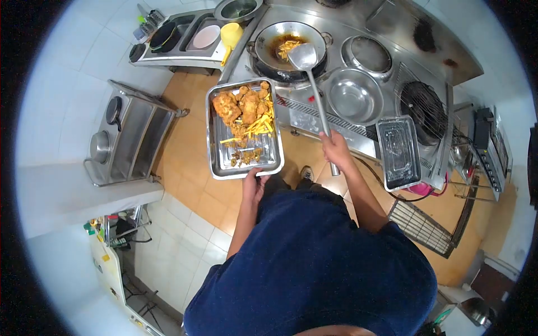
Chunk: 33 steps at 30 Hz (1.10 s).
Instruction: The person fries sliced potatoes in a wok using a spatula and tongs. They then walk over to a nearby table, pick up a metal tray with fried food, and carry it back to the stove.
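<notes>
My left hand (253, 186) grips the near edge of a rectangular metal tray (211, 151), held out beside the stove. On the tray lie fried chicken pieces (227, 107), yellow french fries (260, 125) and small browned bits. My right hand (335, 148) is wrapped round the long handle of a metal wok spatula (303, 56). The spatula's blade is over the wok (261, 40), where more fries (287, 47) sit in brown oil. The blade covers part of the wok's right side.
Right of the wok are a steel bowl (354, 95), a lidded round pot (367, 54), an oily metal tray (399, 152) and a wire rack (423, 103) over a burner. A sink (193, 31) with a yellow dipper (230, 35) stands at the back left. A steel cart (134, 134) is at left.
</notes>
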Each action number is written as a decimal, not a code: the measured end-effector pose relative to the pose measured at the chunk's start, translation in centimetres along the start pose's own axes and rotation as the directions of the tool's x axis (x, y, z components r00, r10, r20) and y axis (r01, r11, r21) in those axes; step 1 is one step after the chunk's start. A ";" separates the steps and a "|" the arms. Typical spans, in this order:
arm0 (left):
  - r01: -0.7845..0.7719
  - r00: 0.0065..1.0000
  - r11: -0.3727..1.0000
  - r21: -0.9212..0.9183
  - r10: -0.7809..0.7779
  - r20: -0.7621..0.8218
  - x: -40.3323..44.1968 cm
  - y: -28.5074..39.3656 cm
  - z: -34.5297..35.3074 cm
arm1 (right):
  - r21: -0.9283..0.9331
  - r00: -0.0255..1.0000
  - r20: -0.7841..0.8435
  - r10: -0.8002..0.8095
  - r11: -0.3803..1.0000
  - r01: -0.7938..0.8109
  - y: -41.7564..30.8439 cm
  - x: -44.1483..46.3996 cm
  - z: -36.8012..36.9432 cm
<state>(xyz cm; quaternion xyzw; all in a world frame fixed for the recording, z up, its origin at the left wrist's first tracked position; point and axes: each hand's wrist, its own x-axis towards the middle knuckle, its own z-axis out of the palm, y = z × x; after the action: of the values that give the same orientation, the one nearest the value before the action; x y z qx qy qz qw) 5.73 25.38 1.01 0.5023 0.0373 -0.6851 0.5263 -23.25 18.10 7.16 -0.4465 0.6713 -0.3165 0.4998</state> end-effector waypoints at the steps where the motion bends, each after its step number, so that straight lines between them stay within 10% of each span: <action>1: 0.001 1.000 1.000 0.003 -0.001 0.007 1.0 0.6 0.3 | -0.146 0.994 -0.049 -0.097 0.985 0.089 -0.2 1.3 -0.3; 3: 0.015 0.999 1.000 -0.012 -0.015 0.048 3.1 2.1 0.8 | -0.352 0.929 -0.093 -0.358 0.885 0.306 -0.7 3.7 -0.9; 8: 0.076 0.997 0.995 0.066 -0.078 0.026 7.7 7.5 0.5 | -0.654 0.962 -0.166 -0.217 0.754 0.057 -5.5 8.4 -2.5; 12: 0.118 0.992 0.986 0.114 -0.121 0.020 10.5 10.6 -1.1 | -0.780 0.928 0.005 -0.372 0.580 0.236 -6.6 11.7 -6.5; 14: 0.086 0.993 0.983 0.160 -0.097 0.062 11.8 12.2 -2.2 | -0.526 0.981 -0.066 0.181 0.829 -0.188 -12.9 11.1 -7.5; 23: 0.157 0.985 0.977 0.146 -0.165 0.046 12.4 15.9 -1.5 | -0.579 0.789 0.179 0.589 0.711 -0.400 -29.9 15.6 -13.8; 33: 0.125 0.991 0.991 0.052 -0.127 0.039 11.3 13.0 1.0 | -0.635 0.770 0.250 0.587 0.700 -0.327 -26.8 19.2 -11.7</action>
<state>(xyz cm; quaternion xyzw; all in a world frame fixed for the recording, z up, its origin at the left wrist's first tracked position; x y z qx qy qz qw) 15.54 11.33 -0.51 0.4972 0.0407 -0.7282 0.4699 -28.81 -10.51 26.60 -0.4439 0.6953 0.1397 0.5478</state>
